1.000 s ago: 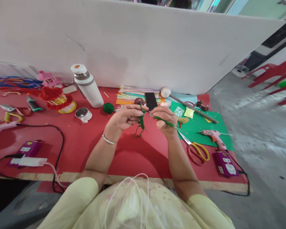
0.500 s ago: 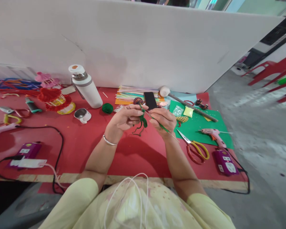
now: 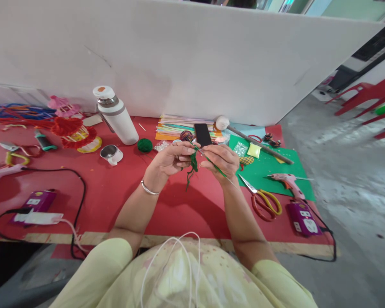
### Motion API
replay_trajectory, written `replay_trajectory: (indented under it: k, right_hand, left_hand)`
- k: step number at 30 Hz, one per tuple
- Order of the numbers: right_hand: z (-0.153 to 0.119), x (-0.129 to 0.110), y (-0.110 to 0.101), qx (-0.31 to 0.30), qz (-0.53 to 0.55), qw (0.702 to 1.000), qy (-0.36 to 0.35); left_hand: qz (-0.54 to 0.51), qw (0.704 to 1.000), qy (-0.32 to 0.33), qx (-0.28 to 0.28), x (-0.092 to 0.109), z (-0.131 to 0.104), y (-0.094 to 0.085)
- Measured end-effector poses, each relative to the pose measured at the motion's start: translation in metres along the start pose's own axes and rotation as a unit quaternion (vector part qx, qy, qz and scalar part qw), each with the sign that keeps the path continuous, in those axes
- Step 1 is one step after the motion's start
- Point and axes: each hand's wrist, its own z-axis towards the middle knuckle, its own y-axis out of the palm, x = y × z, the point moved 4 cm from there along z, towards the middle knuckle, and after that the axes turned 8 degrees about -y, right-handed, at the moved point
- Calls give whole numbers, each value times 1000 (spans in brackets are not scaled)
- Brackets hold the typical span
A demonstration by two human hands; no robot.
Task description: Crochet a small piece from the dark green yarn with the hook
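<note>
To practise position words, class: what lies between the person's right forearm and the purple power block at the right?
A pair of red-and-yellow-handled scissors lies there, as the head view shows.

I have before me one red-topped table (image 3: 186, 214). On it: one white flask (image 3: 122, 124); one cup (image 3: 118, 157), near the flask; one ball of green yarn (image 3: 144, 145); one red-and-yellow craft piece (image 3: 72, 130), left of the flask; one green sheet (image 3: 259, 172); one pair of scissors (image 3: 254, 191), at that sheet's near edge; one purple socket box (image 3: 46, 200), my left; a second purple box (image 3: 300, 222), my right.
</note>
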Motion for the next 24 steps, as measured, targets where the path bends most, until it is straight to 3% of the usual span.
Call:
replay_trajectory:
  k: [4, 9, 15, 24]
  right_hand:
    - [0, 4, -2, -16, 43, 999, 20]
    - [1, 3, -4, -28, 6, 1000, 5]
    - [13, -1, -10, -82, -8, 997, -5]
    - [34, -8, -19, -108, 163, 977, 81]
  left_hand:
    - [-4, 1000, 7, 10, 3, -2, -3]
    - [1, 1000, 9, 2, 5, -1, -7]
    - [32, 998, 39, 36, 9, -2, -15]
    - [157, 983, 90, 44, 9, -5, -14]
